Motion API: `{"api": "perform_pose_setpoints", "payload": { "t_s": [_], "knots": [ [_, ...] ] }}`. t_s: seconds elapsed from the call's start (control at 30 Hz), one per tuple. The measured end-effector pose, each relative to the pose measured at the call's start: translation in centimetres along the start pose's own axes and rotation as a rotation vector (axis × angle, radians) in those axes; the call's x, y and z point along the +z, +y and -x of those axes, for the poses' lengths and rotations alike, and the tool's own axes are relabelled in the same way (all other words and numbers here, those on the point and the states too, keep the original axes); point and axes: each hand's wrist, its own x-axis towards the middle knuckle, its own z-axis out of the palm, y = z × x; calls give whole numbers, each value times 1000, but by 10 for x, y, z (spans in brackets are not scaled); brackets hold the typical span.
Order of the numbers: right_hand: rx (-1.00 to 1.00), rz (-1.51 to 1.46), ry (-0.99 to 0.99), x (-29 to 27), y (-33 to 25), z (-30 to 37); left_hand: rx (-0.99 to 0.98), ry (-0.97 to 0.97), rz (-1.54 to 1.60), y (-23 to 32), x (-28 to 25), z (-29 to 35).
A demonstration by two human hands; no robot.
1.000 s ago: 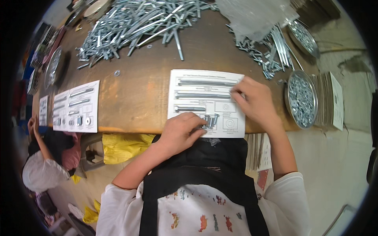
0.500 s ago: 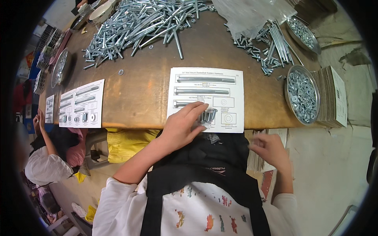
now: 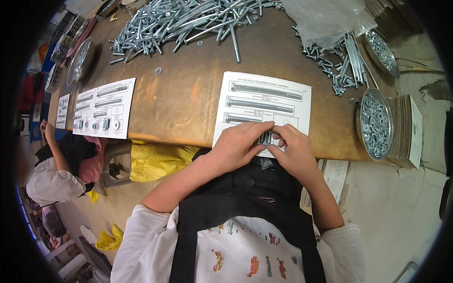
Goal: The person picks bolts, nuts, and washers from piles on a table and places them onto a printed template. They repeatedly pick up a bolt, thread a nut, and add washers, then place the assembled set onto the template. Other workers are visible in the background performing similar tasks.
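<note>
Bracketing a row of short bolts (image 3: pixel 265 137) near the 6 o'clock edge of a white card (image 3: pixel 304 111): left hand (image 3: pixel 236 147) on the 9 side, right hand (image 3: pixel 298 153) at 3–4. Clock centred on those bolts, 12 = straight ahead. Left thumb and fingers spread, bolts showing in the gap; can't tell if they're actually squeezing. Right fingers curled, thumb apart from them; can't tell if that one pinches anything. Fingertips of both hands nearly meet on the 12 side. Card's on the brown table (image 3: pixel 188 99), at its near edge; three longer bolts (image 3: pixel 259 104) sit on it at 11–12, roughly parallel, farthest one longest. Around: big bolt heap (image 3: pixel 174 28) at 11, loose washer (image 3: pixel 158 70) at 10, clear plastic sheet (image 3: pixel 328 21) at 1 with more bolts (image 3: pixel 353 61) by it, metal bowl (image 3: pixel 359 125) of washers (image 3: pixel 376 123) at 3, card stack (image 3: pixel 405 134) just past it. More hardware-laden cards (image 3: pixel 104 107) at 9–10, co-worker's hands (image 3: pixel 46 131) at 9.
</note>
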Motion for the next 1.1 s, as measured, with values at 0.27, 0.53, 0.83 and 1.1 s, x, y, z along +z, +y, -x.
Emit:
{"api": "perform_pose_setpoints", "payload": {
  "t_s": [0.27,0.53,0.83,1.1],
  "knots": [
    [-21,36,9,1,-1,-1,14,-9,-38,-4,0,2],
    [39,-22,41,3,-6,2,41,74,-33,3,-5,3],
    [-8,-42,68,7,-5,3,-76,157,-114,15,2,25],
    [159,-223,109,-8,14,-1,-430,325,134,-7,-43,45]
  ]
}}
